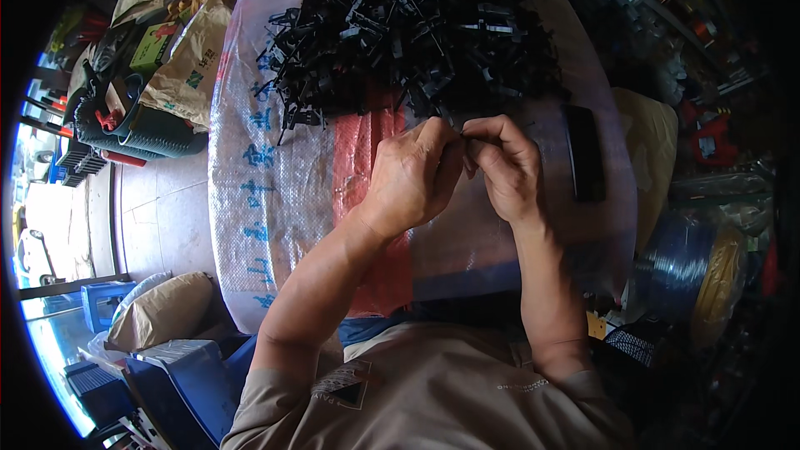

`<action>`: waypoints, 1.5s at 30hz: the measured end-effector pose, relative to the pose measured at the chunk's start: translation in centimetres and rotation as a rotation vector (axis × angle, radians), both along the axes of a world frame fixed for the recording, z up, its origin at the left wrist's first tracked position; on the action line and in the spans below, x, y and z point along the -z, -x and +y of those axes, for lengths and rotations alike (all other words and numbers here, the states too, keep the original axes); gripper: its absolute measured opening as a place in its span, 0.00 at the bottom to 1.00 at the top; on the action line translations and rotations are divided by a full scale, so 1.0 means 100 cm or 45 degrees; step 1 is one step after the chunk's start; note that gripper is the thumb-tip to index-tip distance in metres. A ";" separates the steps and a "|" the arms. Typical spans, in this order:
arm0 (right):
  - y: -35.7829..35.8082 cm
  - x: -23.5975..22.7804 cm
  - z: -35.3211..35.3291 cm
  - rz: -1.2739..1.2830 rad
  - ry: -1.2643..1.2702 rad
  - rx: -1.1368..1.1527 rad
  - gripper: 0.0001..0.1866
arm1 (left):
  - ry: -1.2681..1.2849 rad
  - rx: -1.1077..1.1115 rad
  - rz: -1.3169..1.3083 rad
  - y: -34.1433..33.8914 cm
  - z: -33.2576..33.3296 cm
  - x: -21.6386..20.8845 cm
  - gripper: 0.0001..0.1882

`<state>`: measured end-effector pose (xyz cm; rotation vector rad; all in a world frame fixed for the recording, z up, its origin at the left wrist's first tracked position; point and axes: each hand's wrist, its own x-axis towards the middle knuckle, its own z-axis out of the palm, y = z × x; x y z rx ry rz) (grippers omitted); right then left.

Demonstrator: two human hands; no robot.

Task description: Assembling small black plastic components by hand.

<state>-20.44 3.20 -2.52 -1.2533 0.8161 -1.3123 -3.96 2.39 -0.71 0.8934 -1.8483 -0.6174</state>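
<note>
My left hand [414,172] and my right hand [506,165] meet in front of me, fingertips close together in a pinch. Between them is a small dark piece, mostly hidden by the fingers; its kind cannot be made out. Just beyond my hands lies a large heap of black plastic parts [417,33], tangled together, some with thin arms or clips. The heap rests on a woven plastic sack [292,225], whitish with a red band, spread over the surface before me.
A dark flat phone-like slab [585,153] lies right of my hands. On the left floor stand paper bags [187,67], a coiled dark green hose [158,129] and blue bins [187,375]. Crowded shelves [667,0] and a wrapped spool [687,271] stand at the right.
</note>
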 end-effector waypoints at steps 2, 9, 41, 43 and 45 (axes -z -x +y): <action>0.006 0.006 0.000 -0.018 -0.087 -0.024 0.07 | 0.047 0.036 -0.083 -0.001 0.000 0.003 0.05; 0.012 0.001 0.022 0.021 -0.181 -0.024 0.07 | -0.911 0.380 0.364 -0.007 0.000 0.000 0.12; 0.028 -0.004 -0.008 1.451 0.311 0.693 0.05 | -1.278 0.318 1.038 -0.015 -0.016 0.002 0.07; 0.031 -0.001 -0.012 1.514 0.477 0.612 0.04 | -1.244 0.237 0.932 -0.015 -0.013 -0.002 0.08; 0.028 0.000 -0.011 1.465 0.502 0.567 0.03 | -1.208 0.174 0.780 -0.016 -0.013 -0.001 0.06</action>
